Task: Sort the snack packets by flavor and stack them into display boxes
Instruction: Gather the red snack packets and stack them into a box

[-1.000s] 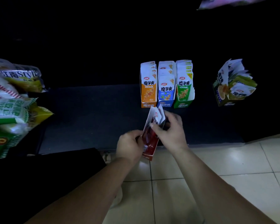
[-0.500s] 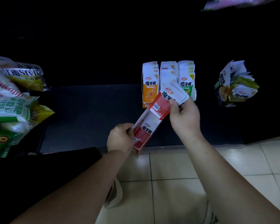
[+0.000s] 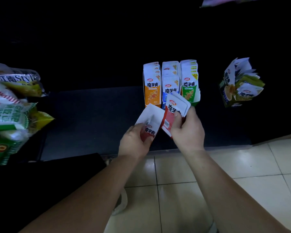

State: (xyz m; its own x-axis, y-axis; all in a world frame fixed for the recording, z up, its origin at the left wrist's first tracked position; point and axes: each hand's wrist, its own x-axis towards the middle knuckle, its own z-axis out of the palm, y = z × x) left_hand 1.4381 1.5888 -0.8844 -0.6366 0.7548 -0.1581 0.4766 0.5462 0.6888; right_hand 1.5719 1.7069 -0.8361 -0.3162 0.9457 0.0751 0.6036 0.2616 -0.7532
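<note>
My left hand grips a red and white display box, tilted with its open white flap up. My right hand holds a few red and white snack packets just right of that box, apart from it. Behind them on the dark shelf stand three filled display boxes side by side: orange, blue and green. The red packets cover the blue box's lower front.
A green box with loose packets sticking out stands at the right on the dark shelf. Large snack bags pile up at the left edge. Pale floor tiles lie below the shelf's front edge.
My right hand has pulled the red packets out of the red box and lifted them to the right. The left hand has turned the box more upright and raised it.
</note>
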